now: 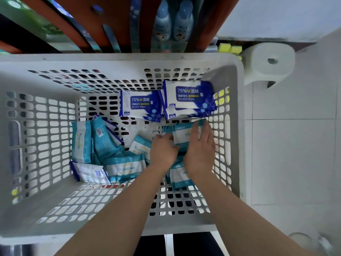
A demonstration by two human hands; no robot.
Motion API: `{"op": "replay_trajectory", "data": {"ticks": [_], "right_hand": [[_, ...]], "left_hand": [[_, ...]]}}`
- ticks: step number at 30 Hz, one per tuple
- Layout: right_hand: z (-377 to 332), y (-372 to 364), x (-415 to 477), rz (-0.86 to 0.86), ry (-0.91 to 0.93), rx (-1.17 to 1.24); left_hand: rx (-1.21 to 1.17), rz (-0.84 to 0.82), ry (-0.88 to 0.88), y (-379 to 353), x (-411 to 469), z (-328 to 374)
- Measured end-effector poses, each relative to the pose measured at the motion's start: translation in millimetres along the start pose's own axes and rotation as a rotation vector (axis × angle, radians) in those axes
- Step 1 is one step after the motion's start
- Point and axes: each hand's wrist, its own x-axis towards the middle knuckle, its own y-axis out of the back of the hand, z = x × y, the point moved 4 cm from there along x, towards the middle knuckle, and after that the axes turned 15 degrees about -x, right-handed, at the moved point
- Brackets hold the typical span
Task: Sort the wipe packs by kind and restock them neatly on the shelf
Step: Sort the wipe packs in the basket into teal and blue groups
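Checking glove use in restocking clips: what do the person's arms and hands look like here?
No gloves. The left hand and right hand are bare, and no ring, watch or wristband shows. The left forearm and right forearm are uncovered down to the picture's bottom edge, with no sleeve in view and no visible markings.

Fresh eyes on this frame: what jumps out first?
The large white perforated plastic basket fills the view, with the left hand and right hand together on a teal-and-white wipe pack near its right wall. Dark-blue-and-white alcohol wipe packs lean stacked in the far right corner, while a loose jumble of teal packs lies at the left.
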Motion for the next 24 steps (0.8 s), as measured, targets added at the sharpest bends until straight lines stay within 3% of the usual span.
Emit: {"op": "replay_trajectory", "data": {"ticks": [2,6,8,11,13,16,18,21,24], "right_hand": [[-3,-5,-1,0.005,0.079,-0.11],[-1,-6,1,-0.06,0.1,-0.099],[-10,1,0,0.016,0.119,-0.087],[-43,7,-8,0.069,0.271,-0.018],[-74,3,-16,0.013,0.409,-0.018],[-121,-7,-22,-0.101,0.551,-0.044],[-151,-19,-23,-0.223,0.597,-0.019],[-192,-38,-24,-0.388,0.583,0.091],[-219,-46,-19,-0.365,0.511,0.157]], "left_hand": [[0.024,-0.045,-0.04,-1,2,0],[0.007,-0.053,-0.063,21,-5,-1],[0.053,0.041,-0.077,52,-11,-9],[0.324,0.294,-0.098,119,-14,-32],[0.458,0.395,0.052,163,-12,-56],[0.444,0.375,0.321,204,-6,-102],[0.381,0.309,0.379,211,1,-124],[0.363,0.258,0.335,207,7,-136],[0.471,0.306,0.24,211,10,-136]]}}
